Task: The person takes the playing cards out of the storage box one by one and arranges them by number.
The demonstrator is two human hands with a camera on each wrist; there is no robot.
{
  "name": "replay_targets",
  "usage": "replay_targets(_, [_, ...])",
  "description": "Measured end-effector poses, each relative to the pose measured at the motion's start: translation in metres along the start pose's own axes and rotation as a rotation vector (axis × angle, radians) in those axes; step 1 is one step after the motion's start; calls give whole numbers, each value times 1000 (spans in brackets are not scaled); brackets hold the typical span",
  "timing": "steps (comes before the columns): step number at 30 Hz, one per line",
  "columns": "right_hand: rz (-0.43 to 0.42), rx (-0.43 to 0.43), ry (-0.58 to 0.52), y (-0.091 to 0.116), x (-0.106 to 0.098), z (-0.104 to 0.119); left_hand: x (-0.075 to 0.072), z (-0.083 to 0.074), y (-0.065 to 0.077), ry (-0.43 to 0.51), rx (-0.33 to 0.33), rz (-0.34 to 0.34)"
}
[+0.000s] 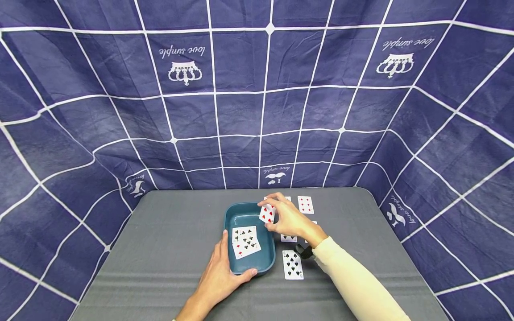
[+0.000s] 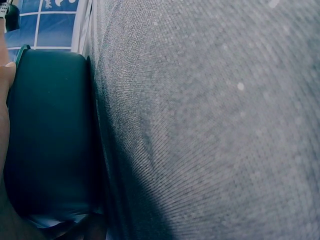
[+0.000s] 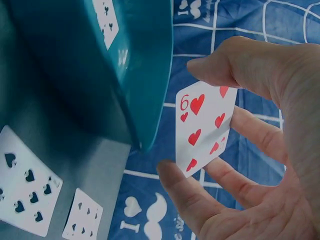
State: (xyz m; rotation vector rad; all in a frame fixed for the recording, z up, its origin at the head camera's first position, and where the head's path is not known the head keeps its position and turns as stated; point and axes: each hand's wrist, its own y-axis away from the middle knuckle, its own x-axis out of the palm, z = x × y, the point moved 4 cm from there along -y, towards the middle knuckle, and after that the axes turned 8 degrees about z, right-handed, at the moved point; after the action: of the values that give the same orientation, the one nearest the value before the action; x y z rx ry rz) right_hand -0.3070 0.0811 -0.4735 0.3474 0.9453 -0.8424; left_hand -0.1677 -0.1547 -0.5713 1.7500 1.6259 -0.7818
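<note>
Nearest, left hand: fingers spread along the left side of a teal, rounded-rectangular tray, thumb at its near edge, nothing pinched. Right of tray, flat on the grey cloth-covered table: white playing card with black spades. Inside tray: overlapping white playing cards with club and diamond pips. Farther, right hand: thumb and fingers pinch a white six-of-hearts playing card by its edges, tilted, at the tray's right rim. Judged very light, thin, springy, rather slick, easily creased; best held lightly by opposite edges, without bowing it. Beyond that hand, white card with red diamonds. Farthest, navy fabric backdrop with white grid lines
</note>
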Motion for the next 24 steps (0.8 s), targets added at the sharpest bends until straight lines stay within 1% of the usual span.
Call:
replay_targets(3, [-16,-7,23,3,-3,-6,0,0,0,-3,4,-3])
replay_targets(12, [-58,-22,41,11,-13,-26,-2,-1,1,-15,29,-26])
replay_targets(19, [-66,8,34,17,-19,-46,-3,-2,3,-7,27,-28])
replay_targets(24, [-90,44,13,23,-26,-60,-3,-3,3,-10,21,-14])
